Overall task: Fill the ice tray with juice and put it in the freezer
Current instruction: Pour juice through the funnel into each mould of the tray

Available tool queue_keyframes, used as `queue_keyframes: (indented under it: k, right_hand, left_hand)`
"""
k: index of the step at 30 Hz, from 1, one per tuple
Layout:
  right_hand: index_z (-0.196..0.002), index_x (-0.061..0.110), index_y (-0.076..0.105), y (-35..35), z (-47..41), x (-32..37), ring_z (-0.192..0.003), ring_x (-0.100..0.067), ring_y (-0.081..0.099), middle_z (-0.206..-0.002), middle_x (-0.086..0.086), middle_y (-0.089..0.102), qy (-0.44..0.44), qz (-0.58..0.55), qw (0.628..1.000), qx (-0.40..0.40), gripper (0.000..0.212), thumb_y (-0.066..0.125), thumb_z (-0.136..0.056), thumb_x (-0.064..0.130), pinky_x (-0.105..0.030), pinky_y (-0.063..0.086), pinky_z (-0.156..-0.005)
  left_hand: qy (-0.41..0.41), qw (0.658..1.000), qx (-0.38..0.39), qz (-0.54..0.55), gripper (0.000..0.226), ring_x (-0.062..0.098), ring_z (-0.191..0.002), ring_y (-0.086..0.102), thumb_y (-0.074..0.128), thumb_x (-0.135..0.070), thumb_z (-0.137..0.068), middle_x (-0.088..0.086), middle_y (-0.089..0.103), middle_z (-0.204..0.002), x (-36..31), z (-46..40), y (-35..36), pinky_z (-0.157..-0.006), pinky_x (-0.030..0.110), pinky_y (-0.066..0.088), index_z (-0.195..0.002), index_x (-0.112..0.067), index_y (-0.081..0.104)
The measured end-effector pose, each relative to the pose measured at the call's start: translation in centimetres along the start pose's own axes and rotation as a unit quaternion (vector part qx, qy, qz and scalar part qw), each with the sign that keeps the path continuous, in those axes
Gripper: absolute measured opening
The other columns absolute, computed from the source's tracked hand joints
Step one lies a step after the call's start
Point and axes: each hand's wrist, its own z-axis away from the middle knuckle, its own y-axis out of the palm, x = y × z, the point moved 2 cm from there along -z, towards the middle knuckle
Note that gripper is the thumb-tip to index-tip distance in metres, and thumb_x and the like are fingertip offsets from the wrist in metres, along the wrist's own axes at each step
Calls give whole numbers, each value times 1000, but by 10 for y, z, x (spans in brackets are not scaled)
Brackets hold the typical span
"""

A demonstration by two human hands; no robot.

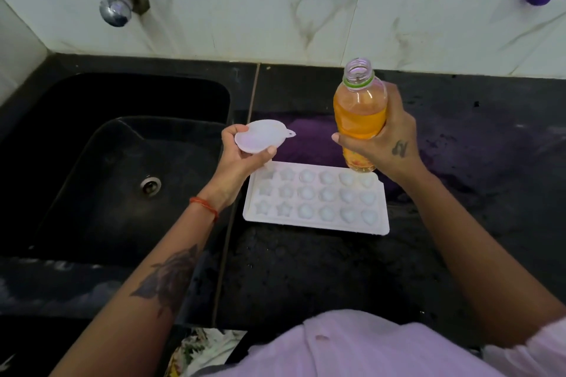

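Black stone counter (444, 254), black sink (92, 162) left, marble-tile wall (275, 27). One 18-cavity ice tray (315, 225) lay on the counter. Your right hand (386, 144) gripped one uncapped juice bottle (360, 113); your left hand (242, 156) held one white lid (260, 136).

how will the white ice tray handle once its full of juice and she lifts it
The ice tray looks thin and shallow, so it may flex if lifted by one end. Its many small star, round and heart moulds would likely spill with any tilt. It lies flat on the black counter, so gripping both short ends probably suits it best.
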Motion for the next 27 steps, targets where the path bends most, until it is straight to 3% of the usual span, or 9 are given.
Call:
queue_keyframes:
  k: [3,6,9,13,19,27]
  right_hand:
    - [-124,25,43,1,0,5,-92,-3,53,-106,18,53,-19,28,999,18,78,81,-57,41,-7,38,-73]
    - [-125,25,44,2,-1,7,-93,-6,53,-108,13,56,-33,76,995,50,79,82,-58,43,-13,39,-75]
    - [-127,23,44,2,-2,8,-94,-11,55,-113,3,62,-38,121,989,73,80,83,-59,41,-25,43,-77]
    - [-129,20,45,6,-2,10,-99,-23,61,-114,-5,63,-49,168,980,96,79,83,-62,38,-30,43,-79]
    - [-133,22,41,10,-2,13,-107,-29,59,-122,-8,61,-56,237,960,138,79,80,-67,39,-41,48,-84]
    - [-134,23,39,14,0,14,-107,-30,58,-122,-9,60,-60,286,942,165,78,79,-69,38,-42,47,-82]
  left_hand:
    - [17,1000,-2,-19,82,12,-115,52,82,-25,-57,-6,44,-124,1,0,0,-84,21,51,-122,-32,31]
    - [14,999,-5,-31,88,9,-115,52,78,-16,-62,-8,47,-124,5,0,-2,-83,16,51,-132,-31,28]
    - [13,999,5,-47,82,9,-116,53,81,-16,-60,-9,51,-123,5,0,-4,-83,17,52,-127,-33,37]
    - [7,998,10,-61,91,9,-114,55,87,-14,-54,-6,52,-125,4,3,-7,-87,21,53,-132,-25,42]
    - [-22,998,19,-59,92,10,-112,55,83,-7,-56,-6,54,-122,5,6,-10,-88,25,54,-137,-19,40]
    - [-30,998,15,-57,88,9,-111,55,79,3,-63,-7,54,-121,8,6,-11,-86,25,54,-137,-23,39]
